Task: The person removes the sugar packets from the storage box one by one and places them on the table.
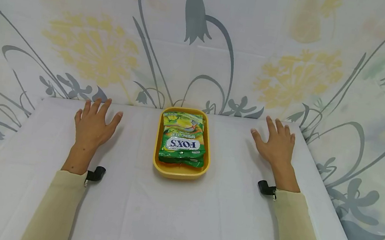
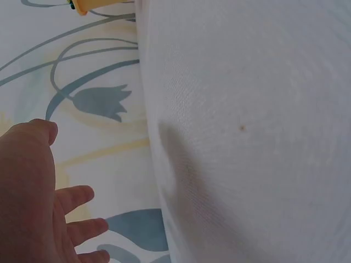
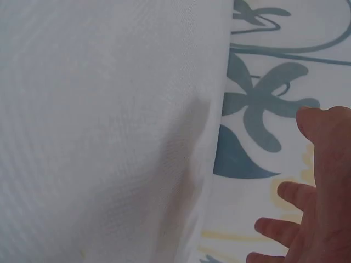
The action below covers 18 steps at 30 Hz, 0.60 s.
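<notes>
In the head view a yellow tray stands at the middle of the far table edge. Inside it lie green candy bags stacked on each other, the top one printed FOX'S Spring Tea and upside down to me. My left hand is to the left of the tray, fingers spread and holding nothing. To the tray's right, my right hand also has spread fingers and holds nothing. Both wrist views show the thumb and several fingers apart, with a corner of the yellow tray at the top of the left one.
A white cloth covers the table. Behind it and at the sides hangs a curtain with grey and yellow flowers. Small black cameras sit on the wrists, at the cuffs of the beige sleeves.
</notes>
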### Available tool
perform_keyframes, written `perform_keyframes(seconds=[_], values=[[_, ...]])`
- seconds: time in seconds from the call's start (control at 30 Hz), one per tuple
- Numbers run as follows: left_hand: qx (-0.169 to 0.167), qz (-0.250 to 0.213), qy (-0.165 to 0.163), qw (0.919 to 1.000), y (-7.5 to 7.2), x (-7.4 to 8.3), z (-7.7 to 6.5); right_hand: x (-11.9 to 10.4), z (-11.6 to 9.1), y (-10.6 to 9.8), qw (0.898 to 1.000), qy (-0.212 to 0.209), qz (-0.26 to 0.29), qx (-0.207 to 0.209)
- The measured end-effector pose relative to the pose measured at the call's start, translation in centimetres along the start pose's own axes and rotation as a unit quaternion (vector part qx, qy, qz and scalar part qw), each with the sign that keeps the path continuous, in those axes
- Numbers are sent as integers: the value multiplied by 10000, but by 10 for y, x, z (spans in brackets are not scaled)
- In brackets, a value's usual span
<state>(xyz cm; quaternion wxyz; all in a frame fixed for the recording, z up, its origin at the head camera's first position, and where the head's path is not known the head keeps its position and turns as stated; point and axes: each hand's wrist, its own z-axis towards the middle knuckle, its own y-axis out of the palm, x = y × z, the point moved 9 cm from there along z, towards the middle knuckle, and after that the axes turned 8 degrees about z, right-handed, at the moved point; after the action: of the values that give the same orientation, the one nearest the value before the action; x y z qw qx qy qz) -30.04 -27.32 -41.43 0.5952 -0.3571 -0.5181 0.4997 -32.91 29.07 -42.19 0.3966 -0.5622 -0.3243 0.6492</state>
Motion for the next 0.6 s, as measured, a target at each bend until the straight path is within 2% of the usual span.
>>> perform_keyframes(seconds=[0.27, 0.47, 0.6], values=[[224, -192, 77, 9995, -2, 4, 1, -8, 1, -5, 9992, -280, 62, 292], [440, -443, 133, 9980, -7, 10, 1, -18, 1, -10, 9966, -494, 375, 550], [568, -574, 193, 9965, -8, 12, 2, -24, -1, -12, 9954, -513, 574, 571]])
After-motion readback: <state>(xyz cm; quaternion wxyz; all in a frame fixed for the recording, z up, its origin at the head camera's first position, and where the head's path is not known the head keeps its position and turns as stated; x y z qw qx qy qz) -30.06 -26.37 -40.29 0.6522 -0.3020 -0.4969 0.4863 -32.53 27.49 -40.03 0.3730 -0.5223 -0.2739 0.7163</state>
